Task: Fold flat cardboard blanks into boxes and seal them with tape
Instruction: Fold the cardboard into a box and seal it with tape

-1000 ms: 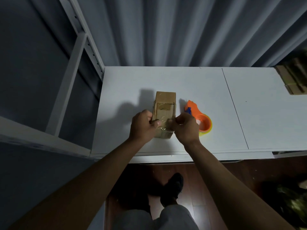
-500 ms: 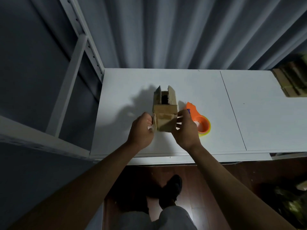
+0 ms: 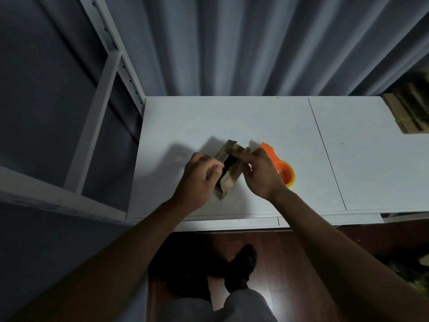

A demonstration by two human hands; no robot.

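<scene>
A small brown cardboard box stands on the white table, turned at an angle with its open end up and the dark inside showing. My left hand grips its left side, fingers curled at the opening. My right hand holds the right side, with fingers on the far flaps. An orange tape dispenser lies just right of the box, partly hidden behind my right hand.
A stack of flat cardboard blanks sits at the table's far right edge. A white metal rack frame stands to the left. A curtain hangs behind the table. My foot is on the wooden floor below the table edge.
The box was lying with its taped side up; both hands have turned it over so the open end faces up, and it now sits rotated at an angle.
</scene>
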